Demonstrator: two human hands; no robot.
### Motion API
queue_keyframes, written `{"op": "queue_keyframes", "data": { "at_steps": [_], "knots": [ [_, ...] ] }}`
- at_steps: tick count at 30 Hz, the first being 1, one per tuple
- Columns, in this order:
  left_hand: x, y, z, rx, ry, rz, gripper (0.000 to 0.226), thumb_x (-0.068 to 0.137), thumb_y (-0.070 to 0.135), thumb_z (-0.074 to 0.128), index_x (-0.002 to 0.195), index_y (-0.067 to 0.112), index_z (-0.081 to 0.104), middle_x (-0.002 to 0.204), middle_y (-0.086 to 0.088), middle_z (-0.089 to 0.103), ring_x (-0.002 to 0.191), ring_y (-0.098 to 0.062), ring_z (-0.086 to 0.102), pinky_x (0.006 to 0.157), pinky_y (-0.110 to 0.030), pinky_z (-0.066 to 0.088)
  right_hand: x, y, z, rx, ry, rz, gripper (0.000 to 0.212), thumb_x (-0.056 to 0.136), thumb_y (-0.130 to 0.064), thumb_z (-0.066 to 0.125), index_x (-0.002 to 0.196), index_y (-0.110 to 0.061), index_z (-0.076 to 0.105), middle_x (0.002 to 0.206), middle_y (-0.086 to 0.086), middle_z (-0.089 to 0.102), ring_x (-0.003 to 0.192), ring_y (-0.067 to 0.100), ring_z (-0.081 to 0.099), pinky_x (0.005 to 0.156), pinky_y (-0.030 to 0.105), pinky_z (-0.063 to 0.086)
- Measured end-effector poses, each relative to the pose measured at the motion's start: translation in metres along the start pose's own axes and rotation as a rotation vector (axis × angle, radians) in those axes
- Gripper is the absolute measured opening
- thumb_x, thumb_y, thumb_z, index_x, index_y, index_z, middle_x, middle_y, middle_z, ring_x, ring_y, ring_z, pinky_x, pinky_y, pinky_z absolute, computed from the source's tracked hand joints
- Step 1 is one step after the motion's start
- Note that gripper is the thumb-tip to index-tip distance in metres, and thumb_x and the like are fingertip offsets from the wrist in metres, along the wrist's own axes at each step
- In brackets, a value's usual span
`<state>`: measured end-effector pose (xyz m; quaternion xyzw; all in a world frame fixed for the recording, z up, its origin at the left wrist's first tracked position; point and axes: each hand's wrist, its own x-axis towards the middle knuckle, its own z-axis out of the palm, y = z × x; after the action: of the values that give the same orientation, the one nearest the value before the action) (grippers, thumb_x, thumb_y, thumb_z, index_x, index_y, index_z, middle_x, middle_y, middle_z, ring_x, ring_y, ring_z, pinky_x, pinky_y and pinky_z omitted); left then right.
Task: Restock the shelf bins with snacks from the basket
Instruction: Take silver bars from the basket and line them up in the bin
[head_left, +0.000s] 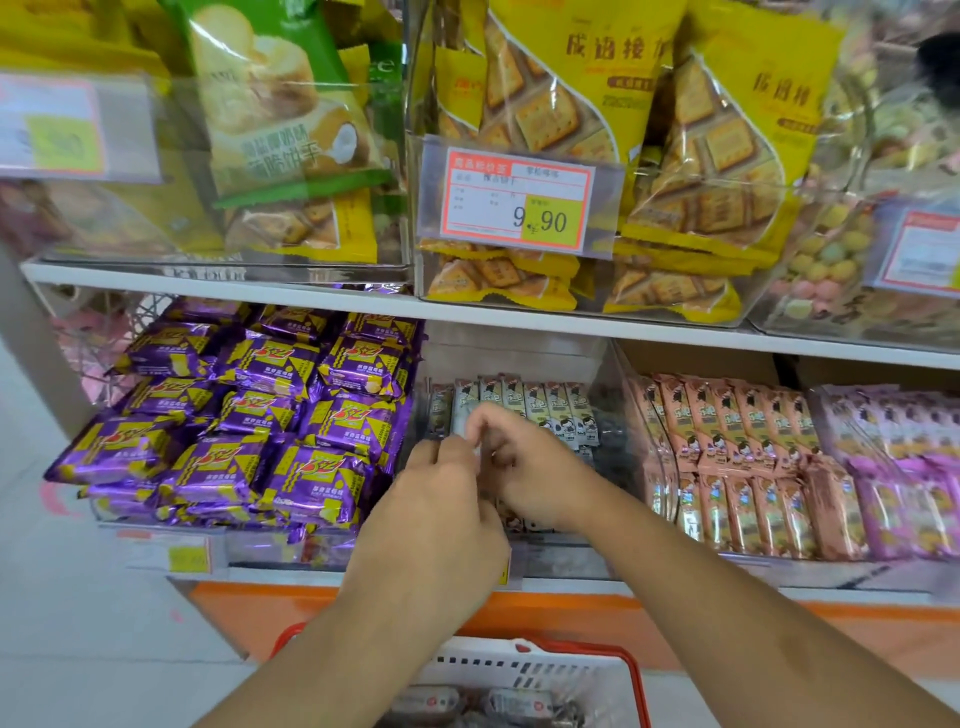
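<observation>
Head view: both hands work inside the clear plastic middle bin (519, 353) on the lower shelf. Left hand (441, 514) and right hand (524, 467) meet over a row of upright white-and-grey snack packets (540, 410), fingers pressed together, apparently pinching one small packet between them; the item itself is blurred. Purple foil biscuit packs (270, 415) fill the bin left of it, pink wrapped packets (727, 457) the bin right of it. White basket with red handles (545, 670) sits below the bin, holding more packets. Risk: the standing row may topple if the new packet is pushed in crooked.
</observation>
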<state>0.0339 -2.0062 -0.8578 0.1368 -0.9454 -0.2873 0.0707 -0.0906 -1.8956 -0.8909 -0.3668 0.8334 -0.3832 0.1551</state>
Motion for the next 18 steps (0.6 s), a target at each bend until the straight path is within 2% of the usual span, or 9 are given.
{"op": "queue_keyframes", "data": {
  "at_steps": [2,4,7,10,13,16,18],
  "knots": [
    [0.003,-0.002,0.004,-0.055,-0.001,-0.020,0.031,0.096,0.015,0.052,0.126,0.018,0.048,0.127,-0.001,0.049,0.110,-0.023,0.060,0.090,-0.034,0.050,-0.008,0.004,-0.005,0.181,0.075,0.123,0.022,0.101,-0.010,0.063,0.107,-0.027,0.052,0.090,0.009,0.063,0.072,0.028,0.064,0.066,0.041,0.055],
    [0.009,-0.002,0.009,-0.108,-0.018,-0.048,0.026,0.100,0.018,0.051,0.126,0.014,0.049,0.127,-0.006,0.054,0.112,-0.026,0.061,0.091,-0.035,0.050,-0.021,0.002,-0.015,0.329,0.152,0.143,0.042,0.101,-0.009,0.066,0.123,-0.041,0.050,0.111,0.005,0.068,0.093,0.023,0.071,0.081,0.037,0.060],
    [0.018,-0.002,0.017,-0.239,-0.105,-0.115,0.013,0.105,0.027,0.049,0.112,0.020,0.056,0.106,-0.009,0.069,0.097,-0.029,0.069,0.085,-0.042,0.056,-0.040,0.003,-0.023,0.548,0.200,0.160,0.071,0.097,0.000,0.069,0.137,-0.055,0.046,0.132,0.004,0.065,0.113,0.017,0.069,0.093,0.031,0.058],
    [0.022,-0.005,0.023,-0.490,-0.190,-0.131,0.018,0.104,0.022,0.053,0.094,0.023,0.067,0.086,-0.008,0.075,0.087,-0.030,0.074,0.086,-0.053,0.059,-0.048,0.003,-0.024,0.551,0.203,0.135,0.077,0.095,0.010,0.065,0.139,-0.051,0.052,0.136,0.002,0.065,0.116,0.013,0.069,0.100,0.032,0.056],
    [0.022,-0.009,0.025,-0.593,-0.160,-0.147,0.014,0.101,0.021,0.062,0.094,0.029,0.071,0.079,0.002,0.076,0.084,-0.025,0.075,0.083,-0.053,0.061,-0.050,0.001,-0.026,0.549,0.202,0.123,0.085,0.093,0.018,0.060,0.141,-0.052,0.052,0.136,-0.001,0.066,0.120,0.012,0.067,0.103,0.036,0.054],
    [0.022,-0.009,0.026,-0.617,-0.075,-0.167,0.008,0.096,0.022,0.071,0.095,0.028,0.066,0.079,0.008,0.076,0.076,-0.016,0.075,0.081,-0.047,0.062,-0.051,-0.004,-0.028,0.437,0.276,0.137,0.086,0.094,0.010,0.064,0.141,-0.060,0.048,0.140,-0.008,0.055,0.109,-0.001,0.068,0.096,0.037,0.059],
    [0.021,-0.006,0.025,-0.654,-0.025,-0.193,0.008,0.095,0.021,0.073,0.096,0.024,0.066,0.081,0.006,0.076,0.071,-0.014,0.075,0.081,-0.046,0.062,-0.051,-0.006,-0.027,0.367,0.318,0.166,0.081,0.096,0.005,0.065,0.137,-0.062,0.048,0.134,-0.008,0.052,0.100,0.005,0.072,0.090,0.048,0.060]
  ]
}}
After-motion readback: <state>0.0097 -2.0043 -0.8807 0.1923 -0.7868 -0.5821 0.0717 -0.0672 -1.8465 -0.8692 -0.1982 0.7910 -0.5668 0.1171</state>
